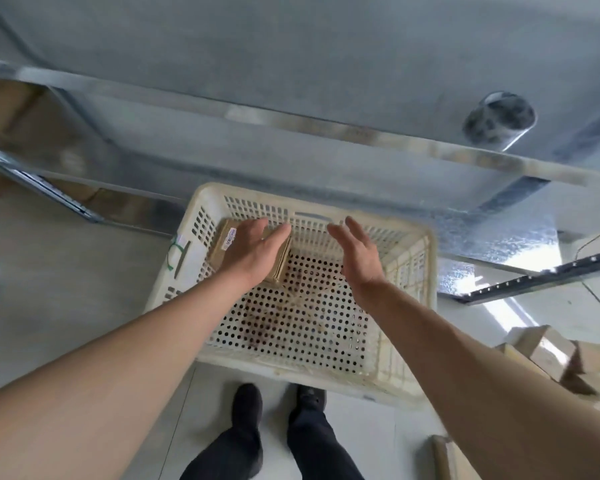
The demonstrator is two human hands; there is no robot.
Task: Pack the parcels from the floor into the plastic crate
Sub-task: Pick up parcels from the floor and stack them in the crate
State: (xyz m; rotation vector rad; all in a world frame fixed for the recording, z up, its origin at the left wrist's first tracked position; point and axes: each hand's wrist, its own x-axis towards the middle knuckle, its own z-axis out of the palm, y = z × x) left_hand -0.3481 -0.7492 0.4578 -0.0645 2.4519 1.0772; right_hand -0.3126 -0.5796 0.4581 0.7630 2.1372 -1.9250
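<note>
A cream perforated plastic crate (409, 368) stands on the floor in front of my feet. One brown cardboard parcel (222, 245) with a white label lies in its far left corner. My left hand (253, 251) hovers flat over that parcel, fingers spread, and I cannot tell whether it touches. My right hand (359, 254) is held above the crate's middle, palm turned inward, fingers apart, holding nothing. More brown parcels (548, 355) lie in a heap on the floor at the right.
A galvanized metal shelf rack (291, 119) rises just behind the crate, with a roll of tape (499, 116) on it. A dark perforated rail (541, 277) juts in from the right. My two dark shoes (278, 407) stand on the pale floor.
</note>
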